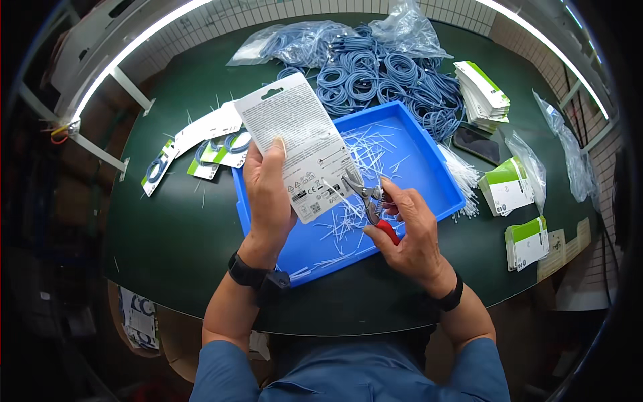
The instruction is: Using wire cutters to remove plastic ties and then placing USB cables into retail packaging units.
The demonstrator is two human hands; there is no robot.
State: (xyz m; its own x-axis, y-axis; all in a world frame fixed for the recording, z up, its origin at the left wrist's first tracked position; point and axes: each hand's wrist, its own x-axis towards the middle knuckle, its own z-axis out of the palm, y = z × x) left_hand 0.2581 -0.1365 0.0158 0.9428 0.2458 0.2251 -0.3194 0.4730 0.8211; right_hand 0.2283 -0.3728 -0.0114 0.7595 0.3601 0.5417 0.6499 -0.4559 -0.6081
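Observation:
My left hand (266,191) is closed on a white packaging card (295,134) with a hang hole, its thumb across the printed back. The card is tilted above the blue tray (429,151). In my right hand (416,234) are red-handled hand pruners (386,230), the fingers wrapped round the handles. The metal jaws point at the card's lower right part, where a white cable tie tail (335,189) sticks out. Whether the jaws touch the tie I cannot tell. Many cut white tie pieces (367,149) lie in the tray below.
Coiled blue cables (362,70) and clear plastic bags (408,30) are heaped at the back. Carded cables (157,167) lie on the left. To the right are stacked cards (482,94), a phone (476,145), a bundle of white cable ties (462,177) and green-white card stacks (527,244).

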